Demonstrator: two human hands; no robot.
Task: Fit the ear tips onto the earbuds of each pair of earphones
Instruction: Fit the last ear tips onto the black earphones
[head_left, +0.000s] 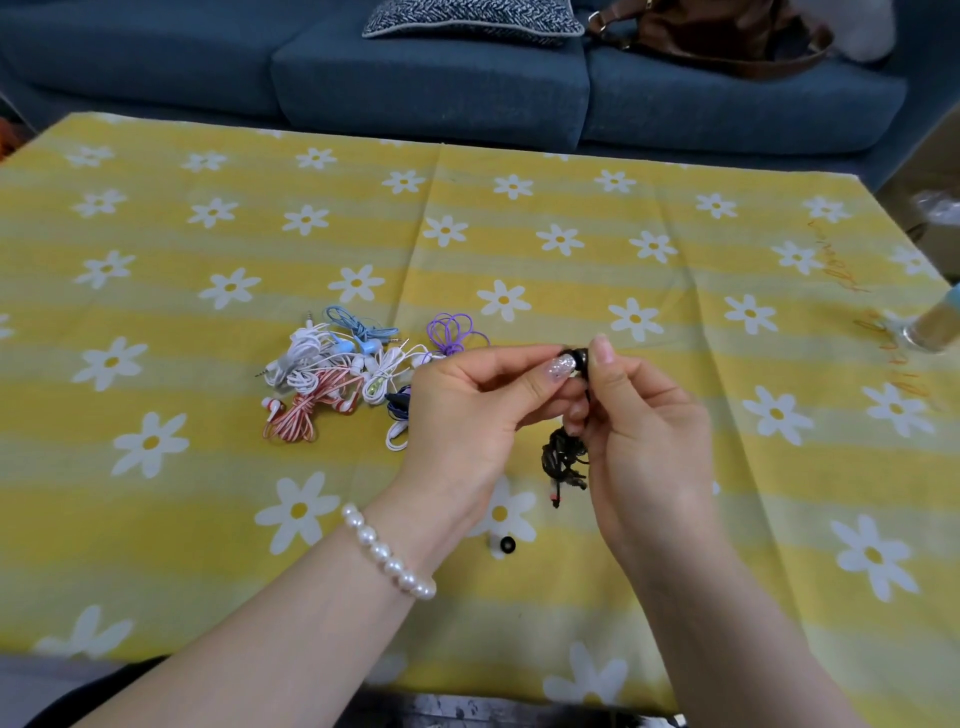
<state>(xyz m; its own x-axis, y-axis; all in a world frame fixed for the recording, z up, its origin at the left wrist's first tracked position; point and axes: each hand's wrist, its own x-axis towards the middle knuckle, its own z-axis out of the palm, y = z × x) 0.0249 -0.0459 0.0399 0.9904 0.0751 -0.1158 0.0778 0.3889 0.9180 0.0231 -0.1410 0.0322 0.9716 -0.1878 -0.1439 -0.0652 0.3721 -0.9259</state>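
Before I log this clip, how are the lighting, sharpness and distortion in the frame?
Head view: soft, even light, only faint shadows under the hands on the tablecloth; no strong glare. Wide-angle bending curves the sofa and table edges. Centre is fairly sharp, with the black earbud readable; the bottle at the right edge is smeared.

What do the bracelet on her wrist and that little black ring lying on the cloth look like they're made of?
Bracelet: round white beads with a soft pearly sheen, so pearl or imitation pearl; the picture cannot tell which. Black ring: a loose ear tip, matte and dark with a hollow centre, probably soft silicone or rubber. Tablecloth: woven fabric, creased, matte.
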